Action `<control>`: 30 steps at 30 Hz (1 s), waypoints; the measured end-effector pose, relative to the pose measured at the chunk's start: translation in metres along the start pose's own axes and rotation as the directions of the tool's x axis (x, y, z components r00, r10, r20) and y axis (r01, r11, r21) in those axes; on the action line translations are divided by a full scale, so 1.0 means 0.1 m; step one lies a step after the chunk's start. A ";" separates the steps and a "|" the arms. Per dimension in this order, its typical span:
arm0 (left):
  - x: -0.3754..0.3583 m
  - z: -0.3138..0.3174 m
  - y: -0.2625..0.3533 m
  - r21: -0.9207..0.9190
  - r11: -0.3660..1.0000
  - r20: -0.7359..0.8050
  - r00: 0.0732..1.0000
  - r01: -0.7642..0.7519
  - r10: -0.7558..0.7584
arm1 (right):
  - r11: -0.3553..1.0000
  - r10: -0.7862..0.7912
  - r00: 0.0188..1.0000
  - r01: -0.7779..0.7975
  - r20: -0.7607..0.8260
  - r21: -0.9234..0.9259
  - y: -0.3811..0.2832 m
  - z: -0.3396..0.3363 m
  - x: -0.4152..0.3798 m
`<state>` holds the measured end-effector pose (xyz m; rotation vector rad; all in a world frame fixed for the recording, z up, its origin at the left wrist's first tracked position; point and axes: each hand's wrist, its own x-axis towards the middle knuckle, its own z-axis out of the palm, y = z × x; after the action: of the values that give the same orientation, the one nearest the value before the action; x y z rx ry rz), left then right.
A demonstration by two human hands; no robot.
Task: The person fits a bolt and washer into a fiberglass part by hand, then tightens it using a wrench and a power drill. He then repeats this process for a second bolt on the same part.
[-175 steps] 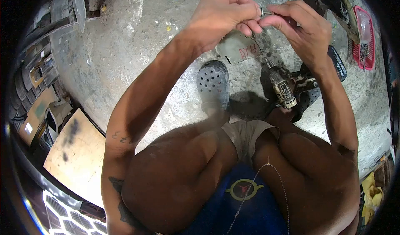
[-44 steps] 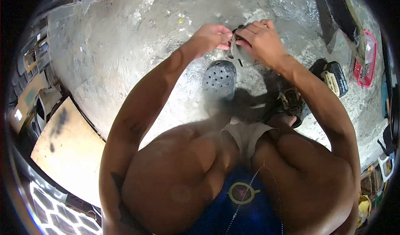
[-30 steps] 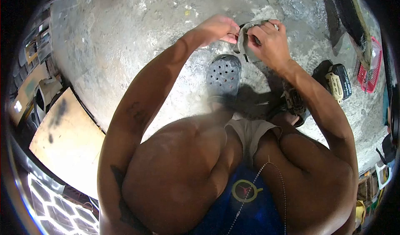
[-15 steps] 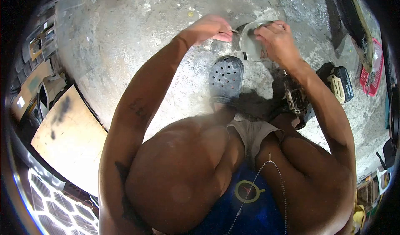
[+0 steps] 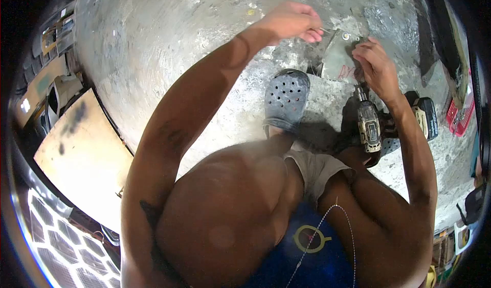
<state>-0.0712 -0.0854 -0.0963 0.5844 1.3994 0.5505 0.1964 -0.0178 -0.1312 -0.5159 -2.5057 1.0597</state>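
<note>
Since the frame half a second ago, your right hand (image 5: 376, 65) has come away from the plate (image 5: 335, 58), which it was then holding by the upper part; it now hangs just to the right of it. Your left hand (image 5: 298, 23) has shifted right, toward the plate's upper left edge.

Left hand: fingertips pinched on a slim piece (image 5: 326, 30). Its long axis runs roughly crosswise to you, free end pointing right and slightly down in view, toward the plate. Type too small to tell.

Right hand: fingers half curled, thumb close to them; you cannot tell from this view whether anything sits between.

Plate: on the floor (image 5: 169, 58), ahead of your feet, between your hands. Red lettering (image 5: 347, 72) shows near its lower edge; a small round fitting (image 5: 346, 36) sits near the top. Slanted left edge leans rightward going away from you. Right side obscured by hand and shadow, so long axis not certain.

Drill (image 5: 370, 127): on its side, body nearly in line with your view, chuck pointing away from you toward the plate's lower right corner. Handle passes under your right forearm to the battery (image 5: 427, 118).

Grey clog (image 5: 287, 94) on your left foot, just below the plate.
</note>
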 end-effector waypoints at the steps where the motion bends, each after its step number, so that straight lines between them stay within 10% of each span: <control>1: 0.03 0.02 -0.02 0.004 1.000 -0.012 1.000 -0.011 0.011 | 1.000 -0.012 1.000 0.012 0.010 0.003 -0.01 -0.01 -0.01; 13: 0.01 0.28 0.20 -0.167 0.979 0.080 0.988 -0.118 0.133 | 0.965 0.262 0.965 -0.262 -0.014 -0.022 0.19 -0.29 -0.41; 15: 0.02 0.32 0.27 -0.203 0.970 0.107 0.982 -0.132 0.156 | 0.884 0.413 0.906 -0.423 0.094 0.200 0.30 -0.30 -0.52; 19: 0.05 0.48 0.37 -0.041 0.985 0.101 0.980 -0.170 0.173 | 0.918 0.390 0.921 -0.391 0.024 0.070 0.32 -0.32 -0.62; 27: 0.25 0.95 0.37 -0.001 0.971 0.136 0.962 -0.239 0.237 | 0.642 0.679 0.732 -0.560 -0.050 0.523 0.08 -0.60 -0.35; 30: 0.23 1.00 0.37 0.058 0.966 0.099 0.965 -0.251 0.244 | 0.643 0.700 0.714 -0.632 0.002 0.433 -0.12 -0.85 -0.16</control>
<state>0.0298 -0.0478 -0.0803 0.8388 1.2713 0.6674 0.2476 0.0184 -0.0699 -1.4049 -1.8554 1.6632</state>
